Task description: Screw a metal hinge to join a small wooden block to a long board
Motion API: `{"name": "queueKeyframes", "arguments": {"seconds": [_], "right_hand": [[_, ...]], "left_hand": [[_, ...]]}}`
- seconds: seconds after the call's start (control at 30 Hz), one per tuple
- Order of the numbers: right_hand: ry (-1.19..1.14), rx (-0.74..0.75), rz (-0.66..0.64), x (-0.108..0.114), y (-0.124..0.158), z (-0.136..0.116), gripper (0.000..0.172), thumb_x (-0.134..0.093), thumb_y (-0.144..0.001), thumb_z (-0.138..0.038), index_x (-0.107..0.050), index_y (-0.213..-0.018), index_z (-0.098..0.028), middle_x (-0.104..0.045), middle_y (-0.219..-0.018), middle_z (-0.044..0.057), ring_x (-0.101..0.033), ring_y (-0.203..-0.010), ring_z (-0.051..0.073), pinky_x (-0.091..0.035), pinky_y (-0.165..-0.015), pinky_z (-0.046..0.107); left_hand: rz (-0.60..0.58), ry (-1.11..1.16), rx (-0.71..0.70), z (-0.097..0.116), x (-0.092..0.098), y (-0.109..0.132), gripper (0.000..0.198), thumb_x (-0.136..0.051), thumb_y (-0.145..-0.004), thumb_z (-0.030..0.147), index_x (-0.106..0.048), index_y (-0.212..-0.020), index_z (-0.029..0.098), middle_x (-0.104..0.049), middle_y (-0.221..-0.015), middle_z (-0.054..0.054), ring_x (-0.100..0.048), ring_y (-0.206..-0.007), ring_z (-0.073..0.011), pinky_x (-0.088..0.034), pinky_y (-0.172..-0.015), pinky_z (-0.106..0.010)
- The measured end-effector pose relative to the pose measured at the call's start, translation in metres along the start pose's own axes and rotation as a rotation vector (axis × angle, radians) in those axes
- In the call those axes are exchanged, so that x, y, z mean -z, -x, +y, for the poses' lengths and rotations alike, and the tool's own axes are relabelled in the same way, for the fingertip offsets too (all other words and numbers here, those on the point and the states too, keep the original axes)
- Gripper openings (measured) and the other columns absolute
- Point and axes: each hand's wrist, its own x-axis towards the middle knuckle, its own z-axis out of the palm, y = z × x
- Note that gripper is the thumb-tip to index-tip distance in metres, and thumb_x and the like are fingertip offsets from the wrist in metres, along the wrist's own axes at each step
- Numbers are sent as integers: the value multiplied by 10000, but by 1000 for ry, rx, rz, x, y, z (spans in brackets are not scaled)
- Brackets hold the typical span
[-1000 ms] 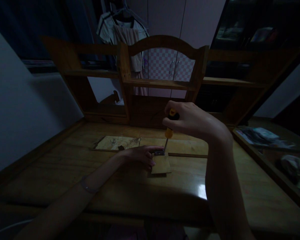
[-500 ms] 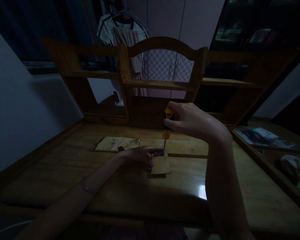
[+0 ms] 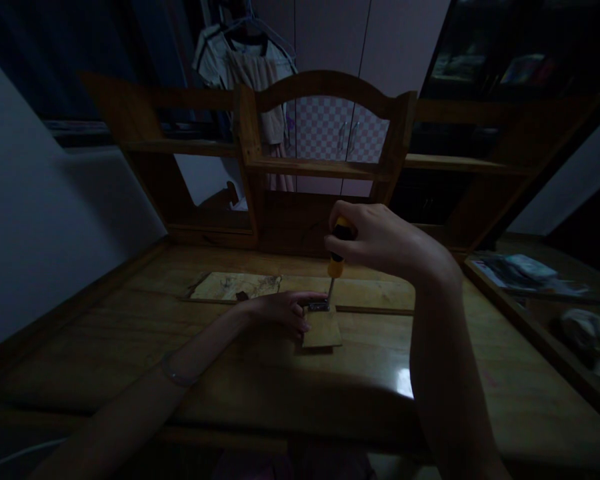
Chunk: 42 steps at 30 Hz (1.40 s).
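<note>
My right hand [image 3: 363, 233] is wrapped round the yellow and black handle of a screwdriver [image 3: 336, 267], held nearly upright. Its tip meets the right end of a small metal piece [image 3: 319, 306], which lies at the back edge of a square wooden piece [image 3: 322, 329]. My left hand [image 3: 285, 312] comes in from the left, with a finger stretched along the metal piece and the other fingers curled against the wood's left side. Whether those fingers grip the wood or only press on it is hard to make out.
A long wooden strip [image 3: 375, 293] and a rough-faced board [image 3: 235, 287] lie behind my hands on the wooden desk [image 3: 260, 393]. A wooden shelf unit [image 3: 325, 171] stands at the back. Papers and bags [image 3: 525, 270] are at the right.
The screwdriver's handle has tilted slightly to the right, and the fingers of my right hand have shifted round it. My left hand has hardly moved.
</note>
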Motion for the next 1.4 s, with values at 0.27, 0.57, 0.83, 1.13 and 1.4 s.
{"name": "queueKeyframes", "arguments": {"seconds": [0.27,0.57,0.83,1.13,1.4], "right_hand": [[39,-32,-3,-4,-1,-2,249,-589,-949,-408,-576,-985,-162,-595,-848,60,-569,-786,218,-366,-642,277],[28,-15,-14,-2,-1,-5,113,-556,-951,-287,-565,-942,-174,-594,-802,45,-580,-754,205,-357,-635,270],[0,-15,-20,-1,-1,-3,231,-573,-921,-365,-579,-1042,-168,-613,-939,80,-579,-886,247,-410,-742,291],[20,-38,-24,-3,0,-4,216,-578,-948,-372,-559,-1032,-174,-594,-842,61,-568,-759,220,-378,-643,278],[-50,56,-29,-4,0,-4,140,-587,-935,-257,-561,-1054,-190,-596,-877,39,-574,-813,205,-407,-699,257]], "left_hand": [[35,9,-6,6,-5,1,964,-822,-720,203,-288,-1519,274,-625,-779,-12,-674,-805,-197,-575,-729,-329],[29,-1,-4,4,-4,1,979,-820,-730,217,-258,-1528,298,-620,-776,-7,-665,-748,-173,-554,-719,-301],[-7,-10,-23,-5,4,-3,989,-811,-743,215,-227,-1538,294,-655,-883,-55,-677,-828,-203,-552,-774,-346],[-10,13,-12,-4,3,-3,999,-810,-741,209,-217,-1540,295,-645,-853,-31,-672,-791,-183,-557,-764,-337],[-9,11,-18,-7,4,-3,1011,-813,-738,222,-205,-1543,279,-639,-874,-44,-671,-792,-186,-552,-774,-347]]}}
